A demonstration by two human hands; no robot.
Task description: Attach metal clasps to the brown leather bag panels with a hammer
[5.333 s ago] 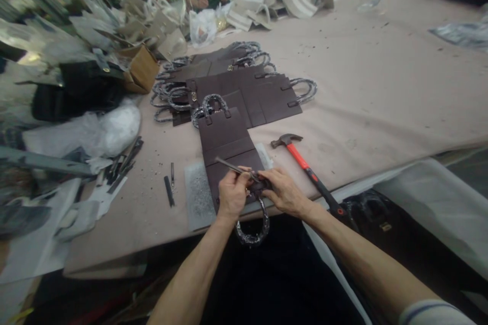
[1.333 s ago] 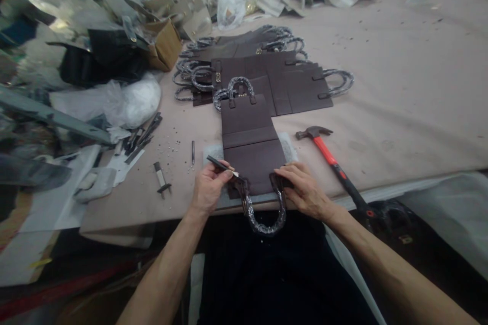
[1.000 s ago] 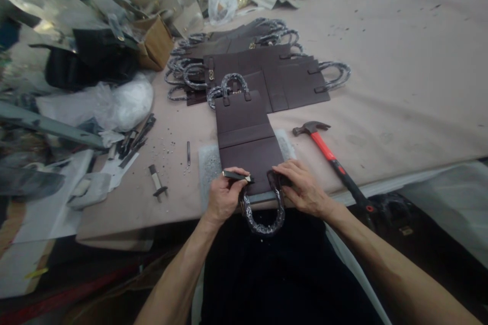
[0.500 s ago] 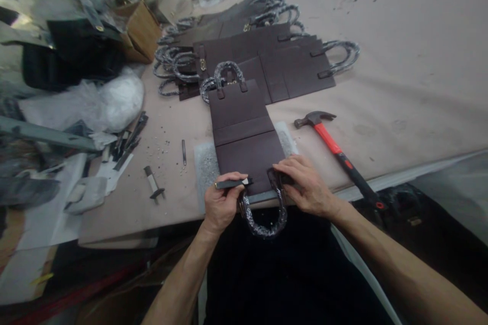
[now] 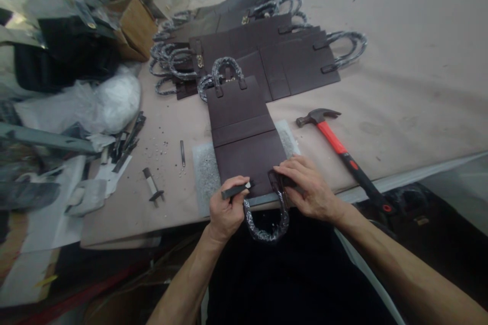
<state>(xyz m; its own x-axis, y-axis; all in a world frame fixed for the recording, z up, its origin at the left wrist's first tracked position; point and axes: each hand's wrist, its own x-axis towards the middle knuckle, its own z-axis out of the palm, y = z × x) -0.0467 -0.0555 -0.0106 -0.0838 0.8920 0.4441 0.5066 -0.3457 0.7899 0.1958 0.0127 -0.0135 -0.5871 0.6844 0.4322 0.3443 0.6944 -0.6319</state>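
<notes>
A dark brown leather bag panel (image 5: 244, 134) lies unfolded before me, its far end resting on other panels. At its near end a plastic-wrapped handle (image 5: 267, 235) hangs over the table edge. My left hand (image 5: 227, 210) pinches a short dark strip (image 5: 233, 191) beside the handle's left end; a small white bit shows at the strip's tip. My right hand (image 5: 305, 185) has its fingers closed at the handle's right end, and its palm side is hidden. Beneath the panel is a pale speckled slab (image 5: 206, 167).
A claw hammer (image 5: 343, 155) lies to the right, its grip over the table edge. On the left are a metal punch (image 5: 182, 153), a pronged tool (image 5: 152, 187) and scattered small bits. Stacked bag panels (image 5: 305, 68) lie behind; plastic bags (image 5: 118, 96) and a cardboard box (image 5: 137, 25) crowd the left.
The dark strip in my left hand has tilted and its gold-coloured end no longer shows. My right hand stays at the handle's end. The view has shifted slightly.
</notes>
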